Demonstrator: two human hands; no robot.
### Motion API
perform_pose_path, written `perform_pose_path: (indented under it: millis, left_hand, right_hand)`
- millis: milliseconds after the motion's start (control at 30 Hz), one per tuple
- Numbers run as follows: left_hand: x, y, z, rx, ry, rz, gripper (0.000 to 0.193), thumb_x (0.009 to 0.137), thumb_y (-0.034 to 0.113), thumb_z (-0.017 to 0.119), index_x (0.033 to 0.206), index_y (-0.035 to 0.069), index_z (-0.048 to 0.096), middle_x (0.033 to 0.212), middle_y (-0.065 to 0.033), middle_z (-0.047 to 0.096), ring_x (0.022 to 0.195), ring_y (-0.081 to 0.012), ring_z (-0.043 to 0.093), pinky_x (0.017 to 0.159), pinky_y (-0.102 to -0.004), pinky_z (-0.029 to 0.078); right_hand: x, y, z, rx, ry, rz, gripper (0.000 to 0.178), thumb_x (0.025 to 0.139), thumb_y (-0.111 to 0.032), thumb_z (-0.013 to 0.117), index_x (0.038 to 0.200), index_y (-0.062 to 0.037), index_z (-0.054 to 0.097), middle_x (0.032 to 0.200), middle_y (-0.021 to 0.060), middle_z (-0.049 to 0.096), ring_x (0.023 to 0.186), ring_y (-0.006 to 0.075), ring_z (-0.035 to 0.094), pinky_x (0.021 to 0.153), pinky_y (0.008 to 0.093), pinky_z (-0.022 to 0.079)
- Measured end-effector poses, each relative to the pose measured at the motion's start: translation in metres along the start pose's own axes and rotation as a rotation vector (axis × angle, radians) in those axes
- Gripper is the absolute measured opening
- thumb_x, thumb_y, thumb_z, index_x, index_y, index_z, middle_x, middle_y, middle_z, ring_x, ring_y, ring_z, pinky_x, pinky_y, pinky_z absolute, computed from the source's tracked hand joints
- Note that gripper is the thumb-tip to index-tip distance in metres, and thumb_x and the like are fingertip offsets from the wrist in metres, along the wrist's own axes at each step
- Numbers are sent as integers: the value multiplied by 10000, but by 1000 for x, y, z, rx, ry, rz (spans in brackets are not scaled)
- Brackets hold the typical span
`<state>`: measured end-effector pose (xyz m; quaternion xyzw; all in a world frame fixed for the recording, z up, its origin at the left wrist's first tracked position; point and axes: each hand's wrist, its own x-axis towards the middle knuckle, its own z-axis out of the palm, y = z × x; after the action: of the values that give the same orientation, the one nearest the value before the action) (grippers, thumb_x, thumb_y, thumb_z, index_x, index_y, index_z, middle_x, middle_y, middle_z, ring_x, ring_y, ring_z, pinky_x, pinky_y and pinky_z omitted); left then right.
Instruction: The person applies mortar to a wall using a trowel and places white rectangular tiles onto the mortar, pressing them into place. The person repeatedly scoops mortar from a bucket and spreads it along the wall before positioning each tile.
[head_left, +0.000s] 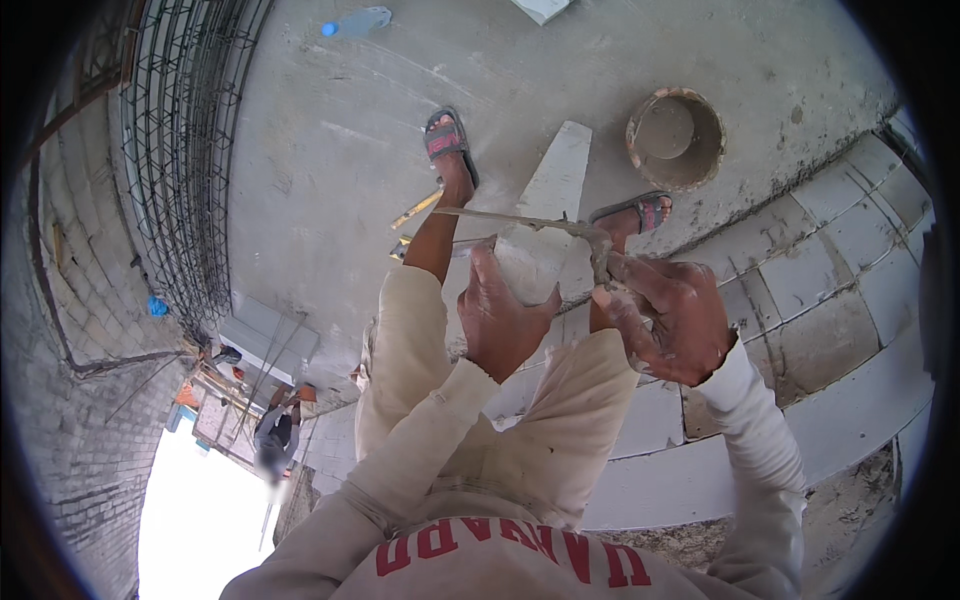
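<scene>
My left hand [505, 318], in the middle, is closed around a pale, dusty block piece [535, 262], with thumb and forefinger on its near sides. To the right my right hand [675, 315] grips the crusted handle of a long thin-bladed tool [515, 216]. Its blade, seen nearly edge-on, reaches left past the far side of the block piece; I cannot make out its exact kind. Beyond the hands a white tapering slab [558, 175] lies on the floor between my sandalled feet. A yellow tool [415, 208] shows partly behind my left leg.
A round mortar-stained bucket [675, 138] stands at the far right. Pale blockwork [800, 270] with mortar joints runs along the right. Steel rebar lattices [180, 130] lie at the left, and a plastic bottle [358, 22] is on the floor. Another person [278, 430] works at the lower left.
</scene>
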<state>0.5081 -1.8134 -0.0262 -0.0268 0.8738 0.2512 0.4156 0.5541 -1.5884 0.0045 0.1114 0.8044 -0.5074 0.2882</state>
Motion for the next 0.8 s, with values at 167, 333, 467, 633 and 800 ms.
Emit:
perform_pose_path:
  millis: [167,333,467,633,800]
  left_hand:
    - [4,-7,1,36,39,20,794,743,207,887,1289,-5,352,1203,-293,614,1042,-481,671,893,-565,539]
    - [1,-5,3,-4,35,17,786,730,210,889,1290,-2,380,1186,-271,623,1033,-475,676,872,-551,547]
    - [-5,-6,12,49,105,86,789,697,175,890,1295,1,405,1166,-252,632,995,-483,685,817,-529,574]
    - [-7,0,15,27,43,45,790,713,195,897,1281,-2,384,1188,-265,622,1031,-480,677,852,-527,562]
    - [-10,5,15,4,-9,-6,767,747,232,904,1239,-9,368,1214,-276,609,1106,-466,659,916,-532,537]
  right_hand:
    - [16,0,-14,31,-176,93,334,952,-273,687,1105,22,717,780,230,712,753,417,711,689,488,560]
    - [27,7,0,-78,-119,-49,284,942,-256,698,1030,14,699,758,210,698,723,415,692,653,487,550]
    - [15,1,6,-2,-18,-105,272,941,-259,705,1013,3,688,751,196,694,761,409,692,687,503,549]
    - [12,11,6,-66,-21,-71,325,949,-298,692,1095,-8,713,824,213,728,817,391,716,715,496,564]
    - [18,33,3,-204,-102,137,333,934,-296,702,1088,-1,723,875,219,747,823,402,732,718,478,579]
